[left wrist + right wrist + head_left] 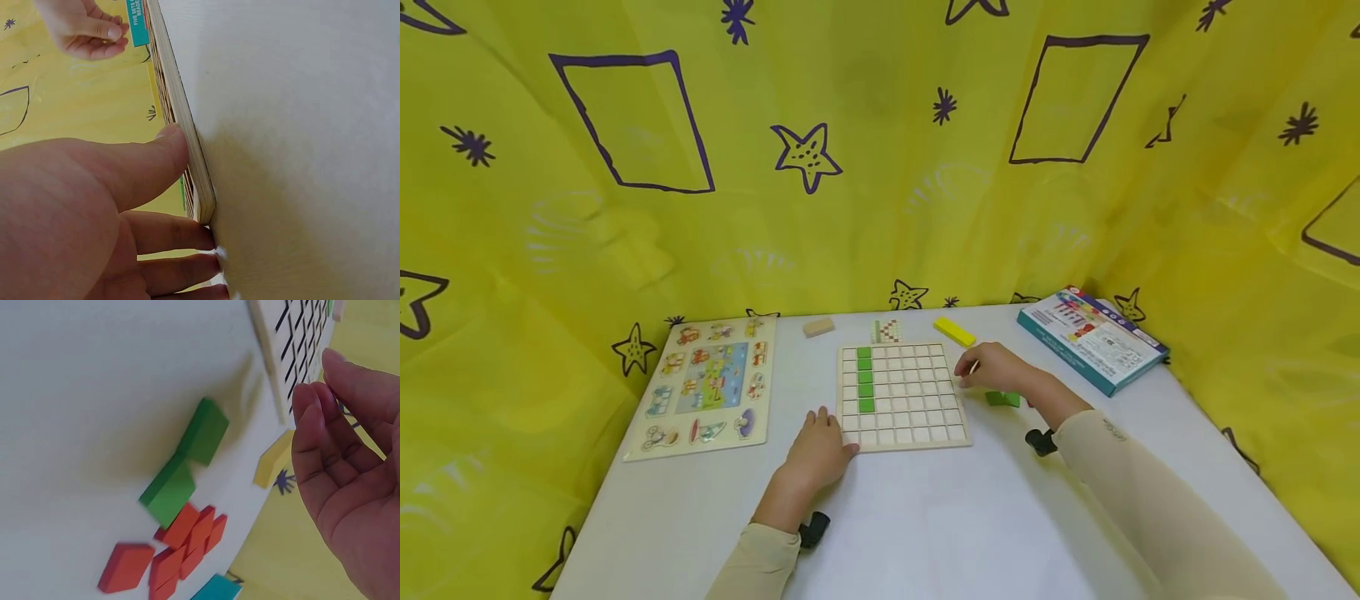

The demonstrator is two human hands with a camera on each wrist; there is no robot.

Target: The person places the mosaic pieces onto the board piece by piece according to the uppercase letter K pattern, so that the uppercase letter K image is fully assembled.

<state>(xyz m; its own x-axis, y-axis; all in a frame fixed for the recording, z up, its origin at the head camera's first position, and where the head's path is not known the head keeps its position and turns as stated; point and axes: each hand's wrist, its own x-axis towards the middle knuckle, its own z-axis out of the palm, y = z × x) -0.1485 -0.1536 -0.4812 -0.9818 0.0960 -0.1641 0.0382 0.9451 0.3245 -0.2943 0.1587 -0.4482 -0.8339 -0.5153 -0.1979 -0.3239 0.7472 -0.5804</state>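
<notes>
A wooden grid board [917,402] lies on the white table, with several green tiles [866,377] in one column near its left side. At the board's near left corner rests my left hand [820,450], its thumb against the near edge and its relaxed fingers along the left side. My right hand [996,368] hovers by the board's right edge, fingers loosely bent, with nothing visible between thumb and fingertips in the right wrist view. Below it lie two loose green tiles [204,432], close to several red tiles [181,526].
Left of the board lies a picture puzzle [758,333]. Behind it are a plain wooden block [818,327], a small pattern card [886,331] and a yellow bar [955,331]. A teal-edged box [1093,337] sits at the back right, before a yellow curtain [865,233].
</notes>
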